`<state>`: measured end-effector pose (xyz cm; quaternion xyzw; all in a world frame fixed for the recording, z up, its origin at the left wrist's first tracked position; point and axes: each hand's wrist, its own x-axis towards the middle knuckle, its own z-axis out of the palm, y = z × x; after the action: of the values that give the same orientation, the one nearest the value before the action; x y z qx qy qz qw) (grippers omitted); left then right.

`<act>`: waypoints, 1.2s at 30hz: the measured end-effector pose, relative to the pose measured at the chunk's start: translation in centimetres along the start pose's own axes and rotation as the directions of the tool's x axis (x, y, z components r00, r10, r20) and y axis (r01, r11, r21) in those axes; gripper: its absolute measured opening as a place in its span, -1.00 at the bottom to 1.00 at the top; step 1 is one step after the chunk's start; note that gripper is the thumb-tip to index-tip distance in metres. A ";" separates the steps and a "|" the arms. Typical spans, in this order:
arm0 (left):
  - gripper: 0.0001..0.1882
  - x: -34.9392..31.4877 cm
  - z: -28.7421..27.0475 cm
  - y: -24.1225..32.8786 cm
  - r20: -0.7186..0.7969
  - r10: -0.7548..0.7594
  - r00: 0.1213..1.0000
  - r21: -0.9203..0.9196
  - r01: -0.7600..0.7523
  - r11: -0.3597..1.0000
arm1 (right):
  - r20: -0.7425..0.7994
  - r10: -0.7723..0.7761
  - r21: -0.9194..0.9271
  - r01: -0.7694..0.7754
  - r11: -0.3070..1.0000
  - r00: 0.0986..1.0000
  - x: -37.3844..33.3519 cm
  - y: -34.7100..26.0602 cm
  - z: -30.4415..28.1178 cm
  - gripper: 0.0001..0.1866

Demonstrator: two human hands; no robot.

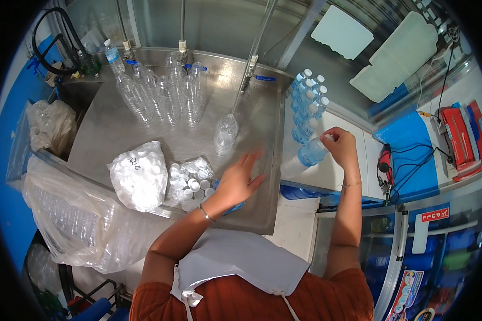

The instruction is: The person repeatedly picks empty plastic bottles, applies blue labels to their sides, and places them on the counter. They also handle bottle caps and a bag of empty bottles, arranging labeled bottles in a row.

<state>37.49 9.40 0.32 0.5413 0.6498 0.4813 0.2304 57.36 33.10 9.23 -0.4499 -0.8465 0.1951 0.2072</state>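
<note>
My right hand (341, 147) pinches the white-capped top of a water bottle (311, 153) with a blue label. That bottle stands tilted in view on the white ledge, at the near end of a group of capped bottles (307, 109). Over the steel counter (251, 206), my left hand (239, 184) is open with its fingers stretched out, slightly blurred and holding nothing. Beside it lies an opened clear bag of white caps (194, 184). Farther off, a clear bottle (226, 136) stands under a metal filling tube (244, 85), the tube reaching its mouth.
Several uncapped clear bottles (168, 99) stand at the back of the counter. A full bag of white caps (137, 176) sits at the front left. Large plastic wrap with bottles (75, 214) hangs below. Tools and cables (393, 168) lie at right beside a red box (458, 139).
</note>
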 end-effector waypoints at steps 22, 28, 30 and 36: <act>-0.71 -9.9 -13.7 1.3 -0.488 -0.191 0.851 0.132 0.289 0.948 | -0.551 -0.298 -0.008 0.352 0.936 0.780 6.6 1.9 4.9 -0.77; -0.82 -15.9 -23.3 2.4 -0.698 -0.030 0.716 0.339 0.367 0.866 | 0.061 -0.699 0.503 0.583 0.639 0.713 -6.2 -12.6 13.9 -0.85; -0.87 -18.8 -27.2 1.4 -0.777 -0.037 0.628 0.349 0.479 0.805 | 0.289 -0.735 0.657 0.431 0.618 0.613 -9.6 -16.2 17.3 -0.86; -0.80 -29.0 -34.6 -7.4 -0.535 -0.618 0.577 0.381 0.817 0.433 | 0.374 -0.802 0.620 0.517 0.590 0.466 -10.9 -19.9 23.8 -0.84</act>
<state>14.48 -30.02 2.34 0.1646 0.9606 0.1846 0.1266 36.81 10.18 -2.38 0.0732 -0.9066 0.4101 0.0678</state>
